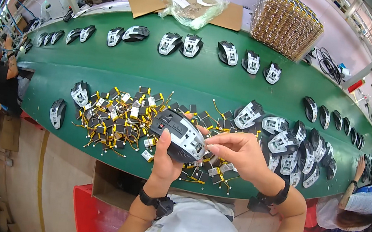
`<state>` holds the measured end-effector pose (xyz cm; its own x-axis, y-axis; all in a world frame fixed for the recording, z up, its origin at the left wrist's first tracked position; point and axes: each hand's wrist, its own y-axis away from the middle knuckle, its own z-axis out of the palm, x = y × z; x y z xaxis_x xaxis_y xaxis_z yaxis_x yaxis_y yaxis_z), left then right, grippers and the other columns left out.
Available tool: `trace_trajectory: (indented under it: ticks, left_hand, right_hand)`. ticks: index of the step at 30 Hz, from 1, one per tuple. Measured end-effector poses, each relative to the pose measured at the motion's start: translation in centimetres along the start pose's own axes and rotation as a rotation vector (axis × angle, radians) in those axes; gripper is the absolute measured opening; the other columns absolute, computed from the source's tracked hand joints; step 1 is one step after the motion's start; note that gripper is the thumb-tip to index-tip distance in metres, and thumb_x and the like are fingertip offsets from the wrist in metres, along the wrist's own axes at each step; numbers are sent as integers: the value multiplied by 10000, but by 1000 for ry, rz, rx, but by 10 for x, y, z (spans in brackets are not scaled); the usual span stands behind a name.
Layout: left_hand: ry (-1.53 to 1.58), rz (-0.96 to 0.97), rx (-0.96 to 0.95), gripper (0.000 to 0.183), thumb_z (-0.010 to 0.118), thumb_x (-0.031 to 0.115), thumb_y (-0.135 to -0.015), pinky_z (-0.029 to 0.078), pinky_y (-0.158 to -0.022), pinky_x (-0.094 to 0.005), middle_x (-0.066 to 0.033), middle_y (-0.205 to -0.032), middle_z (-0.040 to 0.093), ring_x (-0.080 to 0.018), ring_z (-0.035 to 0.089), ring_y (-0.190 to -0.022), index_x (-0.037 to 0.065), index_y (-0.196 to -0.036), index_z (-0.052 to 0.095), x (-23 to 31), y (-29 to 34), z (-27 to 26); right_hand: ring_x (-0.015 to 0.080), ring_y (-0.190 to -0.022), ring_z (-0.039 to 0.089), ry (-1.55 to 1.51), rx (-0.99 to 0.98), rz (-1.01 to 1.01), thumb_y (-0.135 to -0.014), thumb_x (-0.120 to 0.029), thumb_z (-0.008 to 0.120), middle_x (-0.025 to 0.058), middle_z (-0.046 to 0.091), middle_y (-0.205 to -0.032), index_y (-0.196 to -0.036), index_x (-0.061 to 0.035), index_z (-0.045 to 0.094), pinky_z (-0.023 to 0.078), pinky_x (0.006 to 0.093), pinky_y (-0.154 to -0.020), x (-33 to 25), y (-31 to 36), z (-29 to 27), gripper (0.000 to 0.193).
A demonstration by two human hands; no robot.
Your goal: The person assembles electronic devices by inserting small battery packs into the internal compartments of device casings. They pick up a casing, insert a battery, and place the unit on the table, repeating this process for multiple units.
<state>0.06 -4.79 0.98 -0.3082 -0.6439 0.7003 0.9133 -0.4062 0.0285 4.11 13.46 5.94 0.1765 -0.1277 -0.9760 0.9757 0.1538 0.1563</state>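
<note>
My left hand (pixel 166 161) is closed round a black and white computer mouse (pixel 178 131), held above the bench with its open-cut white panel facing up. At the right end of that mouse, the thumb and fingers of my right hand (pixel 243 155) are pinched together. What sits in the pinch is too small to make out. Beneath and around both hands lies a heap of small battery packs (pixel 118 128) with yellow tape and thin leads ending in white plugs. More mice are piled (pixel 282 142) to the right of my right hand.
Rows of mice (pixel 170 43) stand along the far part of the green bench (pixel 122 63). Behind them are cardboard with plastic wrap (pixel 195 11) and a tall stack of trays (pixel 285 23). Co-workers sit at left (pixel 5 76) and right (pixel 348 203). A red bin (pixel 92 218) is below.
</note>
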Motion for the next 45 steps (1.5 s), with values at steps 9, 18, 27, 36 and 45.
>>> trace_trajectory:
  ticks: [9, 18, 27, 36, 45]
  left_hand:
    - [-18, -8, -18, 802, 443, 660, -896, 584, -553, -335, -208, -1116, 631, -260, 691, -870, 15, -1372, 418, -6, 5, 7]
    - [-40, 11, -18, 856, 458, 676, -885, 594, -549, -334, -227, -1120, 624, -266, 689, -865, -15, -1386, 384, -5, 9, 12]
    - [-40, 17, 13, 860, 446, 673, -893, 583, -537, -335, -245, -1114, 625, -264, 692, -804, -29, -1386, 386, -8, 13, 12]
    - [-53, 32, 2, 874, 461, 670, -887, 567, -530, -342, -247, -1114, 623, -268, 686, -806, -40, -1391, 384, -8, 15, 16]
    - [-71, 69, -12, 897, 466, 710, -849, 556, -804, -411, -236, -1110, 637, -308, 673, -920, -18, -1371, 426, -13, 15, 12]
  right_hand:
    - [142, -940, 662, -51, -2, 42, -899, -47, 685, 122, 713, -1040, -1072, 27, 714, 523, 284, -850, 5, 12, -8, 191]
    - [110, -857, 678, -20, 84, -42, -863, -52, 741, 89, 718, -961, -984, 40, 698, 552, 250, -775, 15, 19, -6, 158]
    - [176, -762, 688, 541, 125, -452, -807, 23, 715, 109, 718, -924, -983, -11, 725, 537, 279, -671, 14, 24, 3, 180]
    - [197, -779, 684, 632, 198, -554, -785, 4, 755, 105, 706, -895, -939, -15, 705, 551, 288, -658, 19, 24, 6, 162]
    - [163, -675, 626, 636, 231, -525, -835, -50, 733, 84, 657, -801, -900, 10, 662, 505, 270, -605, 23, 28, 8, 113]
